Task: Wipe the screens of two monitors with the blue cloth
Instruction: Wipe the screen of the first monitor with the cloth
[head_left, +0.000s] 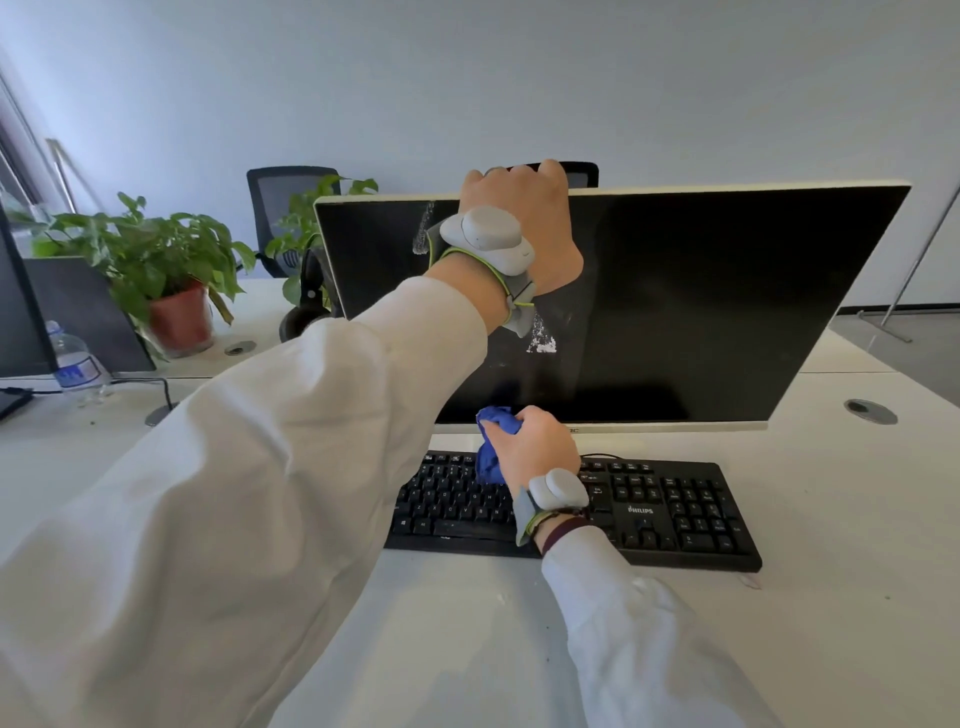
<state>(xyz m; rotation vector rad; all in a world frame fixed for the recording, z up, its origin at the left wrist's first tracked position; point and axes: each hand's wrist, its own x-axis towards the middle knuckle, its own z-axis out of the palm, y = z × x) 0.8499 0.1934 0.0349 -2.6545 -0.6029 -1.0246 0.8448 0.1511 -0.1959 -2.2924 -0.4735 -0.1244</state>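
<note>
Head view: the right hand (537, 449) has its fingers curled round the bunched blue cloth (491, 457), low at the monitor's (727, 291) bottom bezel, just over the keyboard (675, 514). The left hand (519, 218) clamps the top edge, likely steadying it. A white smear (542, 338) lies straight above the cloth, under the left wrist; the wide screen rightward is open room, the second monitor (15, 312) far left

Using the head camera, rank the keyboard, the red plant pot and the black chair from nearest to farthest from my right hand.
1. The keyboard: directly under the right hand, which holds the blue cloth.
2. The red plant pot: well off to the left and further back.
3. The black chair: farthest, behind that pot at the back left.
</note>
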